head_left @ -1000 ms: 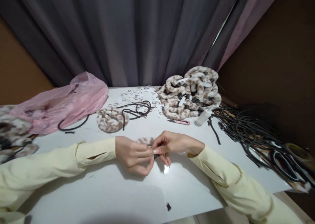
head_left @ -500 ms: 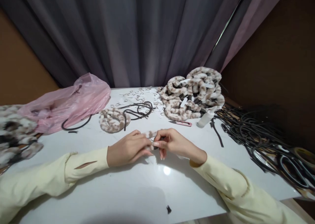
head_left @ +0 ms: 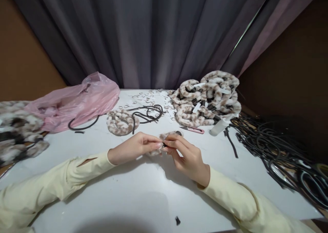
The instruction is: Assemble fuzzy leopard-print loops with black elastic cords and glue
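Both hands meet over the middle of the white table. My left hand [head_left: 135, 147] is closed, thumb and forefinger pinched at a small dark part of a white and brown plush tube [head_left: 168, 135]. From the other side my right hand [head_left: 188, 158] pinches the same spot, its fingers partly covering the tube. A black end of the tube shows just behind the right fingers. The exact shape of the dark part is hidden between the fingertips. Beyond my left hand lies a plush ring [head_left: 122, 123], with black cords [head_left: 151, 115] beside it.
A pile of plush rings [head_left: 208, 98] with white tags stands at the back right. Near it lie pink thread snips [head_left: 193, 129] and a translucent bottle [head_left: 219, 127]. Black cords [head_left: 271, 147] heap at right; a pink bag [head_left: 84, 99] and more plush [head_left: 20, 130] sit left.
My left hand has turned from lying over the plush tube to pinching at its dark part. My right hand has shifted slightly down and right. The camera view has moved a little.
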{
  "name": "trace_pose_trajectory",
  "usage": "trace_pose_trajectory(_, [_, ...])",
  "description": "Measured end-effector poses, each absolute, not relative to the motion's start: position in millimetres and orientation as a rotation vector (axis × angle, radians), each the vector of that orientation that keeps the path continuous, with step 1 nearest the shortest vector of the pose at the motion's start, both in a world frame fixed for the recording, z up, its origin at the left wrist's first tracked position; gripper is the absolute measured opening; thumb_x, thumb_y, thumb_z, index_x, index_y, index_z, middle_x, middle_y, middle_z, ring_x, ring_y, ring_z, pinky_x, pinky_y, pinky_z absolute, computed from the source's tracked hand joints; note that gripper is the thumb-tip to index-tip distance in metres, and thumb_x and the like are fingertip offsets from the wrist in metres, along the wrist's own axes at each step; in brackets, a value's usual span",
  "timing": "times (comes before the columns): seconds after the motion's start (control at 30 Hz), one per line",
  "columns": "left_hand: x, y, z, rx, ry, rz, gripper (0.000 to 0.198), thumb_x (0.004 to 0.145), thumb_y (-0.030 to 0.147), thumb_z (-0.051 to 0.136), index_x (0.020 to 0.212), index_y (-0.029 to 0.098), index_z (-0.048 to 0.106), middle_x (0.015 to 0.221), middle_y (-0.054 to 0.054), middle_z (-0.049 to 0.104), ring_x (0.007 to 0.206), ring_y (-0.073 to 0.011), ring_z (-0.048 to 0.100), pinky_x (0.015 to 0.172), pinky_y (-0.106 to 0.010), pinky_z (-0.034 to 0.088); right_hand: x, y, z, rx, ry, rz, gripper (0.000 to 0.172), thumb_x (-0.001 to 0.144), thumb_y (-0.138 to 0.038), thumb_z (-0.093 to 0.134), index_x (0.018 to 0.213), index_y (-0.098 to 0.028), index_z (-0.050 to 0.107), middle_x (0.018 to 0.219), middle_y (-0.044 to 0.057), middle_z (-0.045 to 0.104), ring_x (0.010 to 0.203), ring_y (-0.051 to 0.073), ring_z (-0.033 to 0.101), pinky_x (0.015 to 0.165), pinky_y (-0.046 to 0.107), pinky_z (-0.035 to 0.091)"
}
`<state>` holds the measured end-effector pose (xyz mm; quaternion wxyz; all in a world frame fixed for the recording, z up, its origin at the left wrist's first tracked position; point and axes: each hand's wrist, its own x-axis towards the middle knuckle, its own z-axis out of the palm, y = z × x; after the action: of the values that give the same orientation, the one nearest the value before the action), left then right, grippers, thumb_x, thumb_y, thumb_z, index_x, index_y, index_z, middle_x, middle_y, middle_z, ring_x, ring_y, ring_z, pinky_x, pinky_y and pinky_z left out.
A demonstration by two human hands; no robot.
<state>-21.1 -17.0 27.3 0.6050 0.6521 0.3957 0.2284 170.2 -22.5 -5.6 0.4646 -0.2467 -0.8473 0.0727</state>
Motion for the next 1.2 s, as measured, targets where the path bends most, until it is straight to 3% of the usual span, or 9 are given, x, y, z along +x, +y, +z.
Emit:
trace_pose_trajectory(0.2, [-20.2, -22.4, 29.5, 1.548, 0.986, 0.6, 0.024, 0.081, 0.031, 0.056, 0.092, 0.011, 0.063, 0.08, -0.003, 0.066, 0.07, -0.0121, 0.057, 0.064, -0.021, 0.043, 169.8, -21.7, -4.0, -0.656, -2.103, 0.158, 0.019, 0.084, -0.012, 0.052, 0.102, -0.017, 0.052, 0.091, 0.01, 0.065, 0.082, 0.017, 0.062, 0.065, 0.026, 0.051])
trace_pose_trajectory(0.63, [-22.8, -23.4, 37.3, 1.913, 1.074, 0.641, 0.018, 0.08, 0.023, 0.055, 0.092, 0.014, 0.065, 0.086, -0.002, 0.067, 0.073, -0.0117, 0.058, 0.067, -0.02, 0.042, 175.3, -16.0, -0.4, -0.586, -2.22, 0.221, 0.017, 0.088, -0.019, 0.05, 0.105, -0.017, 0.053, 0.092, 0.008, 0.065, 0.079, 0.014, 0.061, 0.068, 0.025, 0.05])
trace_pose_trajectory(0.77, [-24.4, -19.3, 31.3, 1.828, 1.018, 0.638, 0.018, 0.079, 0.027, 0.057, 0.088, 0.014, 0.065, 0.08, -0.002, 0.066, 0.069, -0.0114, 0.057, 0.063, -0.02, 0.042, 173.7, -21.2, 7.6, -0.743, -2.138, 0.556, 0.011, 0.085, -0.025, 0.056, 0.092, -0.017, 0.058, 0.067, 0.001, 0.061, 0.053, 0.009, 0.052, 0.052, 0.02, 0.043])
trace_pose_trajectory(0.87, [-24.8, -15.8, 23.2, 1.647, 0.971, 0.661, 0.021, 0.075, 0.032, 0.062, 0.084, 0.013, 0.064, 0.074, -0.001, 0.065, 0.065, -0.0114, 0.056, 0.058, -0.02, 0.043, 170.7, -23.8, 10.4, -0.874, -2.002, 0.742, 0.014, 0.079, -0.028, 0.063, 0.087, -0.016, 0.061, 0.056, -0.003, 0.054, 0.05, 0.009, 0.047, 0.049, 0.02, 0.04])
trace_pose_trajectory(1.0, [-23.0, -17.6, 17.4, 1.528, 0.989, 0.746, 0.021, 0.073, 0.033, 0.065, 0.074, 0.012, 0.064, 0.068, -0.001, 0.064, 0.062, -0.0115, 0.056, 0.058, -0.021, 0.044, 167.7, -24.0, 9.7, -0.838, -1.942, 0.759, 0.014, 0.078, -0.024, 0.064, 0.09, -0.017, 0.063, 0.061, -0.002, 0.055, 0.053, 0.009, 0.046, 0.051, 0.02, 0.04])
trace_pose_trajectory(1.2, [-21.6, -23.6, 21.1, 1.485, 0.959, 0.745, 0.022, 0.075, 0.032, 0.063, 0.069, 0.011, 0.063, 0.063, -0.002, 0.063, 0.057, -0.01, 0.054, 0.056, -0.021, 0.044, 168.9, -24.0, 8.2, -0.685, -2.06, 0.712, 0.013, 0.086, -0.022, 0.053, 0.097, -0.018, 0.059, 0.084, 0.005, 0.062, 0.069, 0.012, 0.057, 0.059, 0.021, 0.045])
